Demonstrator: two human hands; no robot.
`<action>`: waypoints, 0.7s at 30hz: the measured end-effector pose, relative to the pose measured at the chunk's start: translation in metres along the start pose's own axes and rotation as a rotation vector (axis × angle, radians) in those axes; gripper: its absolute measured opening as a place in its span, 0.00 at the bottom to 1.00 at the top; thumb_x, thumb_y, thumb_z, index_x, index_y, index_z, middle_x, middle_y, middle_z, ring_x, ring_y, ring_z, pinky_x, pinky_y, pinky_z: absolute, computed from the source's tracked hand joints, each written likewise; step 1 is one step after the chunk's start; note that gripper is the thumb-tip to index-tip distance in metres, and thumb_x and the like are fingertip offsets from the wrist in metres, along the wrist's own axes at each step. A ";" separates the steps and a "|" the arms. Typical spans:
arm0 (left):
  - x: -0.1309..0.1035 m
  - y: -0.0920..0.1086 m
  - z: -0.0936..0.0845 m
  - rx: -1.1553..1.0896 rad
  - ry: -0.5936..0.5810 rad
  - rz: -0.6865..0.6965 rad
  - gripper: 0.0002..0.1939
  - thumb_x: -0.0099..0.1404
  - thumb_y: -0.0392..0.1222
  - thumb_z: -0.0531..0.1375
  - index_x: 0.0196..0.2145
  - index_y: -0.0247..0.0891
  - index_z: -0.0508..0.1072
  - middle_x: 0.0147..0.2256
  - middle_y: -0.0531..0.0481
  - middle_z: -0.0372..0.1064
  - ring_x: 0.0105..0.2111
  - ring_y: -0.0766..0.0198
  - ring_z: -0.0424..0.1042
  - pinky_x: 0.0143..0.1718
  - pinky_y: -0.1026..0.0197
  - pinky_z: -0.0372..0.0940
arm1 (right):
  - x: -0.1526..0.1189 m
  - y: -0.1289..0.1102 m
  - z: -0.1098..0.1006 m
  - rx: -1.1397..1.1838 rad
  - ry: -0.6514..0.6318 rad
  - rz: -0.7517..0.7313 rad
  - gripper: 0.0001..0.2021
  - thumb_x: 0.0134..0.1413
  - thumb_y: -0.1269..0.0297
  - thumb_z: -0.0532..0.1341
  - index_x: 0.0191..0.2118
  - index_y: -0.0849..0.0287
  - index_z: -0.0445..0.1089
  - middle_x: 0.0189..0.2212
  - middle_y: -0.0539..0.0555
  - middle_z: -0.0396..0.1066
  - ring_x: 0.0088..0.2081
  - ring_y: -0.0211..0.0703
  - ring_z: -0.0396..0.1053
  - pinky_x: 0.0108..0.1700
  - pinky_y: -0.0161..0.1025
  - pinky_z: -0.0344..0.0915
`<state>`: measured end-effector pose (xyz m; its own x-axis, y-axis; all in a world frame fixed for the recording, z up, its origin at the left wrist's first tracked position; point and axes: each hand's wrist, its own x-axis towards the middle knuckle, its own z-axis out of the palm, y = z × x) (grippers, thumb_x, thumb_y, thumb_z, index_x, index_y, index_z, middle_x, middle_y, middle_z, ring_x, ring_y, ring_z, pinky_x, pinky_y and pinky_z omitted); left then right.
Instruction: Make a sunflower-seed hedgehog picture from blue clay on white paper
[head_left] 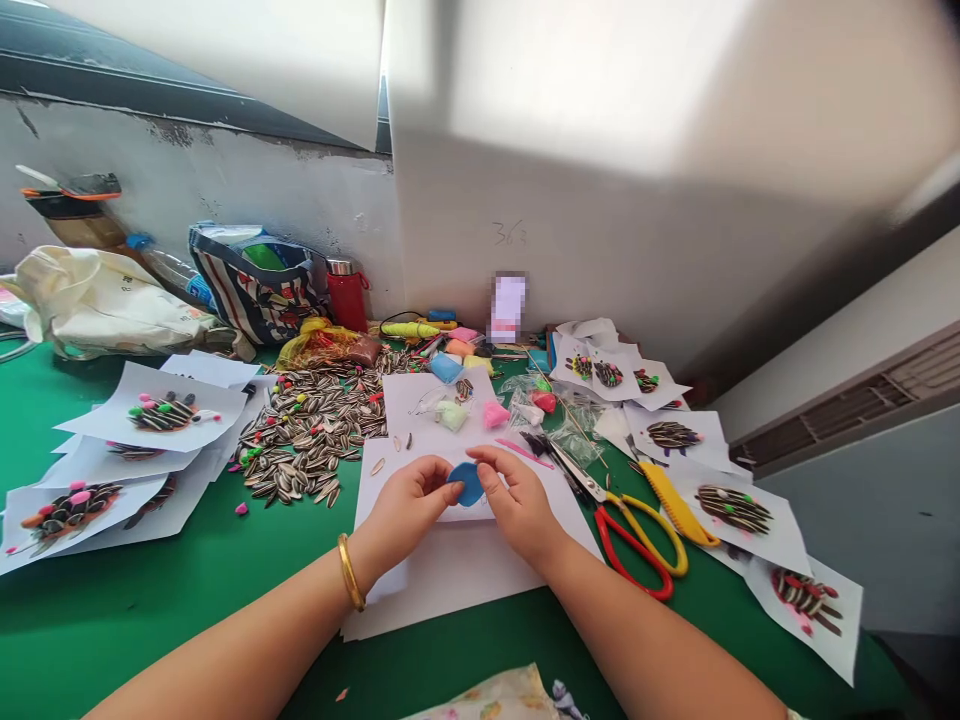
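Observation:
A flat, rounded blue piece (466,484), apparently soft clay, is held above white paper (472,570) in the middle of the table. My left hand (411,505) pinches its left edge between thumb and fingers, with a gold bangle on that wrist. On the other side, my right hand (519,498) grips the right edge with its thumb and fingers. Just beyond my hands lie a pale green lump (451,415) and a pink lump (496,415) of clay. Striped sunflower seeds (307,430) are heaped to the left of the paper.
Red-and-yellow-handled scissors (637,530) and a yellow cutter (679,508) lie right of my hands. Sheets with seed figures (739,508) line the right, more sheets (154,410) the left. A red bottle (346,295) and bags (251,285) stand at the back left.

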<state>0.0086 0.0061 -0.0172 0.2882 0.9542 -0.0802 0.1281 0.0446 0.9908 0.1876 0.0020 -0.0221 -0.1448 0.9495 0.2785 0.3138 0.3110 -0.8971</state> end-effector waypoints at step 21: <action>0.003 0.004 -0.001 -0.022 0.097 0.048 0.13 0.58 0.48 0.64 0.37 0.38 0.72 0.36 0.49 0.74 0.37 0.59 0.72 0.41 0.57 0.67 | 0.001 -0.001 0.003 0.001 -0.073 0.099 0.22 0.55 0.62 0.62 0.56 0.52 0.66 0.39 0.51 0.72 0.43 0.44 0.69 0.49 0.43 0.65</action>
<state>0.0087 0.0093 -0.0133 0.2001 0.9795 -0.0223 0.0953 0.0032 0.9954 0.1844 0.0025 -0.0221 -0.1812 0.9698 0.1631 0.3293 0.2162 -0.9191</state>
